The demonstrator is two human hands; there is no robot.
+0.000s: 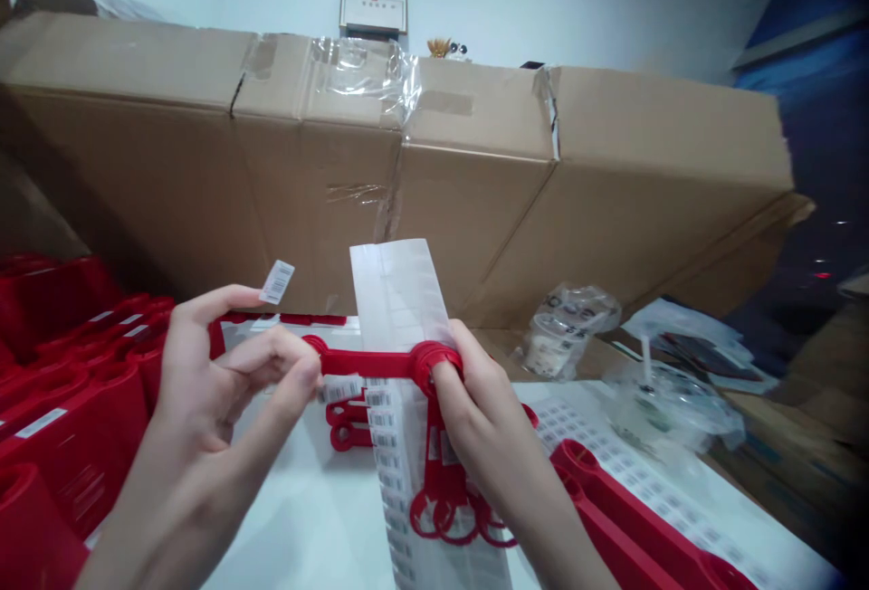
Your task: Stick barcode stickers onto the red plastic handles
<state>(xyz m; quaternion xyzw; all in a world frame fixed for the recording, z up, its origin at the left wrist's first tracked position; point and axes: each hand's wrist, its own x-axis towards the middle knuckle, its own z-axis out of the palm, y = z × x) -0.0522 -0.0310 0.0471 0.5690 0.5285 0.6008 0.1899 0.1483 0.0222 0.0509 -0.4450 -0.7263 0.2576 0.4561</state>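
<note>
Two hands are working above the white table (305,527). The left hand (210,382) is carrying a small barcode label (277,282) at the tip of its uppermost finger, with the remaining fingers curled together and held apart from that finger; whether the label is pinched or merely adhering cannot be determined. The right hand (468,391) is clamping its fingers (452,375) on the ring end of a red moulded plastic bar (367,362), which is lying across a long backing strip of barcode labels (397,300) hanging above the table. Further red plastic pieces (68,373) are stacking up along the table's left side, a printed label sheet (631,472) is lying on its right side beside a clear plastic cup with a straw (652,400), and a cardboard carton (339,174) is standing behind the table.
</note>
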